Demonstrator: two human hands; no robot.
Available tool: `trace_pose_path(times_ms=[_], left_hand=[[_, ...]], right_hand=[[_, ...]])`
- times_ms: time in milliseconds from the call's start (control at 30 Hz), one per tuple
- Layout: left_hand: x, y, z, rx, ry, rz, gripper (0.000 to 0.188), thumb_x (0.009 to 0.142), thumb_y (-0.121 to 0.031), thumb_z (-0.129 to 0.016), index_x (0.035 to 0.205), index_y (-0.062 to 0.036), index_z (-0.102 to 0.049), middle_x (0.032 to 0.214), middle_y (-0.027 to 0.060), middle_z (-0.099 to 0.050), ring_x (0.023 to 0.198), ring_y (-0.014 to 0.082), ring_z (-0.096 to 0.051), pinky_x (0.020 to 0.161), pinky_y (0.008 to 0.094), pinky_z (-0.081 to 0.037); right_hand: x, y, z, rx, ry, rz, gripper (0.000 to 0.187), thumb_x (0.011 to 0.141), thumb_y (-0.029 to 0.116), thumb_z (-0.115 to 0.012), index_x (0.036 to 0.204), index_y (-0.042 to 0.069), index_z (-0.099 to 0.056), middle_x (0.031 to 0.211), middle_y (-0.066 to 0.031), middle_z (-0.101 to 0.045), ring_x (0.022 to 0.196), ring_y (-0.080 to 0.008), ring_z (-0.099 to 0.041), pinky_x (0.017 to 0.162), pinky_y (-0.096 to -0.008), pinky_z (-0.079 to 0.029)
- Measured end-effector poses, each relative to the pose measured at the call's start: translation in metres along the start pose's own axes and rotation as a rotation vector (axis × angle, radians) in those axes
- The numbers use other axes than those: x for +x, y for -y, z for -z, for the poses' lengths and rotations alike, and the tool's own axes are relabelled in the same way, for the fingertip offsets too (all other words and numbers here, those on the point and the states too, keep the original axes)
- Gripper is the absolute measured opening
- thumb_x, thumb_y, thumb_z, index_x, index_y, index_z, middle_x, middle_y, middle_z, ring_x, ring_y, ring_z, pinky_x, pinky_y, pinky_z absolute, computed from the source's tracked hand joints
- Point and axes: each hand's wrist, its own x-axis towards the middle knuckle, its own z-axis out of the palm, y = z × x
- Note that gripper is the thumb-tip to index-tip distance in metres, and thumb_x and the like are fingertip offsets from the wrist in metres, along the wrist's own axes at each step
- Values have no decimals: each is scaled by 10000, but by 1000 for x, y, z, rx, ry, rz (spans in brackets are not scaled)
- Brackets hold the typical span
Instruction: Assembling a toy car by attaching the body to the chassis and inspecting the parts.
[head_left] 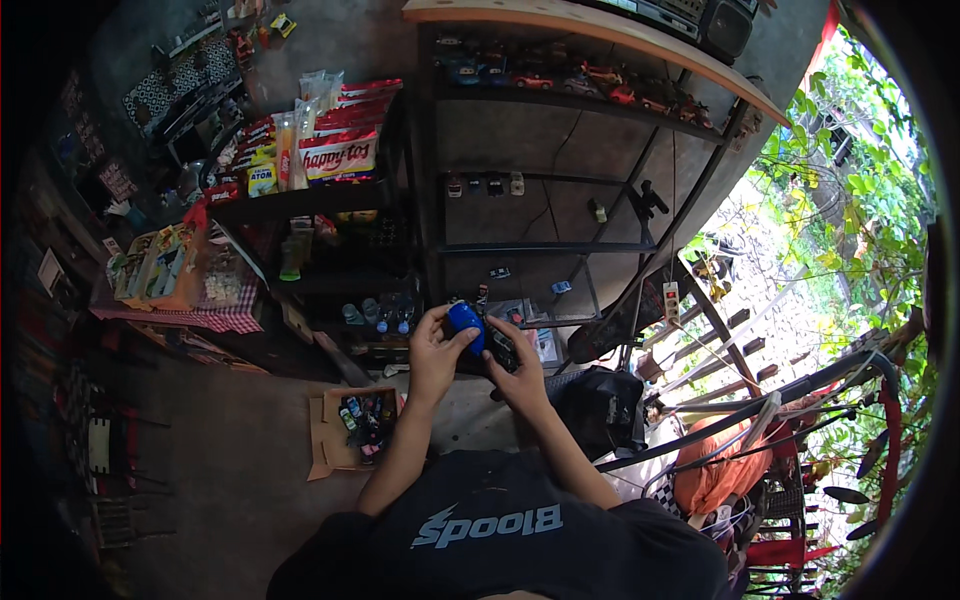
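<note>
In front of my chest my left hand is closed round a glossy blue, rounded piece, which looks like the body of a toy car. Close beside it, my right hand grips a dark piece with small details; its kind is hard to make out. The two pieces are side by side, and whether they touch is unclear. Below and left of my hands, an open cardboard box on the floor holds several small toy cars.
Ahead stands a dark metal shelf rack with rows of toy cars. Red snack packets fill a rack on the left, beside a table with a checked cloth. A black bag sits to the right, near an orange cloth bundle.
</note>
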Motion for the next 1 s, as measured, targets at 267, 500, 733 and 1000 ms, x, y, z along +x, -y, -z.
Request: trace_pose_path(times_ms=[267,500,733,1000], left_hand=[[-5,-3,-46,117,90,-62,549,824,44,-724,1319,18,-488,1136,76,-601,1014,114,-588,879,251,-505],[4,19,-66,150,98,-82,432,831,67,-698,1203,-8,-492,1022,48,-586,933,86,-576,821,215,-497],[36,5,-85,129,17,-174,374,838,143,-586,1176,-3,-519,1009,48,-583,909,79,-573,773,196,-475],[18,21,-99,159,92,-117,436,826,164,-582,1223,-5,-517,1098,51,-560,1000,97,-559,891,235,-465]], right_hand=[[31,25,48,447,51,-227,558,859,-30,-594,1400,20,-467,1381,-135,-533,1286,-211,-491,1090,-324,-351],[36,11,78,713,6,-315,574,864,-22,-580,1419,17,-439,1409,-133,-517,1286,-213,-497,1097,-333,-361],[45,1,90,423,161,53,530,943,256,-567,1386,-18,-467,1445,-156,-468,1362,-254,-411,1147,-373,-265],[56,-17,106,406,126,-143,588,950,195,-541,1461,-6,-333,1417,-155,-442,1348,-246,-410,1116,-360,-304]])
